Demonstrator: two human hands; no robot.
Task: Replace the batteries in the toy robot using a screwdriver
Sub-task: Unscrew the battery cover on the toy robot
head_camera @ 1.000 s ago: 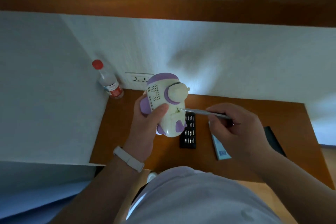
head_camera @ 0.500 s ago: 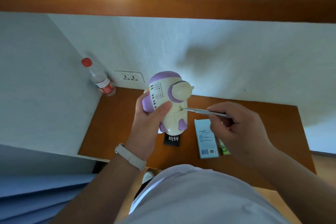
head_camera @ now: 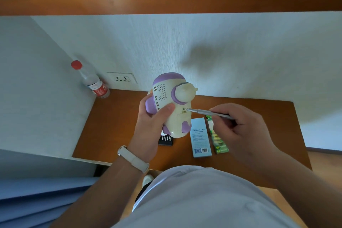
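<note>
A bottle (head_camera: 91,81) stood at the far left corner of the desk (head_camera: 114,126). Your left hand (head_camera: 151,126) gripped the robot (head_camera: 172,105), held above the desk, thumb across its back. The screwdriver (head_camera: 207,112) tip sat at a screw recess in the robot's back. Your right hand (head_camera: 240,131) pinched the shaft. New batteries (head_camera: 219,141) lay beneath it. Risks noted: with the robot unsupported, the tip could slip, stripping the screw or scoring the plastic. A freed screw could fall off the desk.
</note>
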